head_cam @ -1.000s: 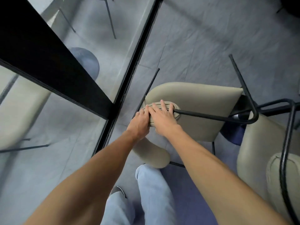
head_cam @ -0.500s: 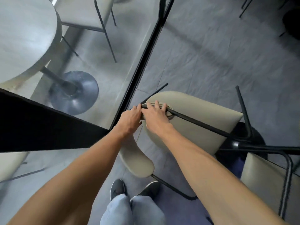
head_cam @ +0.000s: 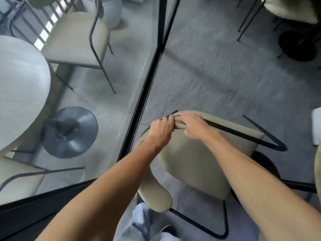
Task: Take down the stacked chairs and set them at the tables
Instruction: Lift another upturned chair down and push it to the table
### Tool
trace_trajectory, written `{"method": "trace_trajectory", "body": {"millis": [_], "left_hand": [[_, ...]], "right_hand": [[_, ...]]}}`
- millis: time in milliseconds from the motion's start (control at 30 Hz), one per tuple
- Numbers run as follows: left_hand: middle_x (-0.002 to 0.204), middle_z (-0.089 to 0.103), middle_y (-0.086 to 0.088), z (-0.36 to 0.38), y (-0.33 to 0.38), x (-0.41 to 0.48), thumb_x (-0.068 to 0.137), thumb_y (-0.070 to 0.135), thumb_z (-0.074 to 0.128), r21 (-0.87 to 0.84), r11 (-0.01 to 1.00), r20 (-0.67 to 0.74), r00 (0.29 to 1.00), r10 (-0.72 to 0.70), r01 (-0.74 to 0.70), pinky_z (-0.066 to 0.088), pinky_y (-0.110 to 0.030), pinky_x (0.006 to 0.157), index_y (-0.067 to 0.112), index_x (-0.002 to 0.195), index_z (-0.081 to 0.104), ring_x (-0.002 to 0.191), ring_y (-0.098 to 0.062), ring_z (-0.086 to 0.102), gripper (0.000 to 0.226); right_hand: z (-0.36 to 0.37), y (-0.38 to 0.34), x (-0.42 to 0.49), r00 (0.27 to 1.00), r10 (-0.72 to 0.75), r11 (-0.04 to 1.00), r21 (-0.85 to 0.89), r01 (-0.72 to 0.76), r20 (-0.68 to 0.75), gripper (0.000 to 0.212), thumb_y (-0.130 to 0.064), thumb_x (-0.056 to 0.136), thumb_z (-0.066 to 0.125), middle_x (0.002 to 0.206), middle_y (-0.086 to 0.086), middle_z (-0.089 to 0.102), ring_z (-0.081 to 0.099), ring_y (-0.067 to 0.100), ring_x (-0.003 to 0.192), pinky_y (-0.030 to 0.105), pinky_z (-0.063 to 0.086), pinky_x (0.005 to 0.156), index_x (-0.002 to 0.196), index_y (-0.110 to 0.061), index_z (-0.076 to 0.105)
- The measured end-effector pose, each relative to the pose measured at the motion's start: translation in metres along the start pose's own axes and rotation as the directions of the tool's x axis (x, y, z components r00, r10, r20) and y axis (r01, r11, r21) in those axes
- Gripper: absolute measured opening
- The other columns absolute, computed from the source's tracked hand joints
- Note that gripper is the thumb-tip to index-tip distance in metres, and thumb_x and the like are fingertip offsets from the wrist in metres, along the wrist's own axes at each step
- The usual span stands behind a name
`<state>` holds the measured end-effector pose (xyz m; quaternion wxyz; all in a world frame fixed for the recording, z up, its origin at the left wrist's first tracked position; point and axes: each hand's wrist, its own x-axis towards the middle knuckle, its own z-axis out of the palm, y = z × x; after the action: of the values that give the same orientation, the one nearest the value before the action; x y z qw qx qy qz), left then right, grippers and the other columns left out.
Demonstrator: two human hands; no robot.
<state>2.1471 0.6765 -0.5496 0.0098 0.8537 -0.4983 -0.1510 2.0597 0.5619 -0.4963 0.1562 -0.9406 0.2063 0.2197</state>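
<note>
A beige padded chair with a thin black metal frame hangs turned over in front of me, its legs pointing up and to the right. My left hand and my right hand sit close together at the chair's far left edge, both closed around the padding and a black frame bar. Its curved backrest hangs down toward my legs.
A glass wall with a black post runs just left of the chair. Behind the glass stand a round table on a disc base and a beige chair. More chairs sit at the right edge and far right.
The view has risen and swung left, showing the round table and chair behind the glass. The chair has tipped over further, and my fingers have curled from lying flat into a grip.
</note>
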Motion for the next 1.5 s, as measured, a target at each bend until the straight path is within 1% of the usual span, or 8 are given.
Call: {"method": "trace_trajectory", "body": {"millis": [200,333,433,567,700,867,1200,1500], "left_hand": [[0.115,0.057,-0.003,-0.001,0.026,0.064,0.100,0.026,0.057,-0.103,0.995,-0.138,0.990,-0.007,-0.007,0.050,-0.042,0.070,0.020,0.143,0.032,0.107,-0.029,0.051,0.050],[0.112,0.056,0.000,-0.011,0.043,0.111,0.093,0.024,0.067,-0.100,0.994,-0.176,0.984,0.019,-0.037,0.051,-0.041,0.067,0.025,0.142,0.031,0.104,-0.025,0.052,0.061],[0.116,0.054,-0.002,-0.022,0.052,0.146,0.095,0.024,0.065,-0.099,0.991,-0.178,0.982,0.067,-0.086,0.054,-0.044,0.067,0.026,0.146,0.024,0.105,-0.027,0.053,0.066],[0.139,0.043,-0.005,-0.042,0.069,0.197,0.096,0.023,0.055,-0.041,0.985,-0.138,0.978,0.158,-0.165,0.056,-0.045,0.073,0.023,0.153,0.009,0.118,-0.029,0.047,0.073],[0.164,0.014,0.001,-0.059,0.087,0.248,0.089,0.009,0.059,0.032,0.974,-0.046,0.973,0.227,-0.226,0.053,-0.047,0.091,0.022,0.155,-0.011,0.142,-0.035,0.026,0.098],[0.166,0.004,0.002,-0.063,0.097,0.302,0.086,0.007,0.063,0.077,0.959,0.011,0.962,0.272,-0.272,0.054,-0.047,0.090,0.024,0.154,-0.022,0.145,-0.036,0.021,0.110],[0.167,-0.012,-0.003,-0.067,0.107,0.409,0.092,0.007,0.056,0.169,0.875,0.125,0.890,0.438,-0.454,0.033,-0.052,0.114,0.026,0.156,-0.023,0.152,-0.041,0.001,0.104],[0.162,-0.022,-0.009,-0.061,0.102,0.431,0.083,0.007,0.065,0.068,0.827,0.258,0.810,0.526,-0.559,0.058,-0.041,0.086,0.033,0.156,-0.009,0.132,-0.041,0.029,0.108]], "right_hand": [[-0.025,0.037,0.026,0.958,0.213,0.966,-0.104,-0.236,-0.193,0.052,-0.002,0.087,0.059,0.138,-0.006,0.054,0.038,0.028,0.140,0.062,0.016,0.114,0.130,-0.030,0.054],[-0.034,0.070,0.047,0.895,0.280,0.914,-0.187,-0.359,-0.348,0.052,-0.005,0.073,0.075,0.118,0.000,0.058,0.054,0.030,0.111,0.054,0.036,0.099,0.116,-0.024,0.054],[-0.045,0.094,0.067,0.838,0.312,0.897,-0.151,-0.414,-0.447,0.046,0.003,0.071,0.068,0.108,0.007,0.057,0.054,0.034,0.099,0.050,0.039,0.089,0.110,-0.019,0.058],[-0.063,0.139,0.094,0.777,0.332,0.888,-0.102,-0.449,-0.535,0.045,0.001,0.076,0.041,0.107,0.012,0.057,0.055,0.037,0.096,0.053,0.040,0.093,0.114,-0.015,0.059],[-0.073,0.192,0.121,0.760,0.320,0.891,-0.093,-0.444,-0.565,0.040,-0.002,0.085,0.040,0.107,0.014,0.057,0.054,0.037,0.102,0.057,0.036,0.103,0.120,-0.011,0.057],[-0.096,0.242,0.153,0.810,0.354,0.895,-0.083,-0.439,-0.468,0.063,-0.001,0.063,0.070,0.117,0.011,0.054,0.051,0.035,0.113,0.054,0.032,0.107,0.122,-0.015,0.053],[-0.144,0.310,0.225,0.796,0.568,0.817,0.025,-0.576,-0.208,0.055,-0.011,0.080,0.067,0.134,0.008,0.046,0.035,0.031,0.132,0.058,0.032,0.106,0.130,-0.017,0.044],[-0.139,0.304,0.249,0.700,0.682,0.731,0.224,-0.644,-0.213,0.050,-0.009,0.090,0.059,0.149,0.013,0.034,0.010,0.037,0.149,0.049,0.036,0.110,0.137,-0.013,0.042]]}}
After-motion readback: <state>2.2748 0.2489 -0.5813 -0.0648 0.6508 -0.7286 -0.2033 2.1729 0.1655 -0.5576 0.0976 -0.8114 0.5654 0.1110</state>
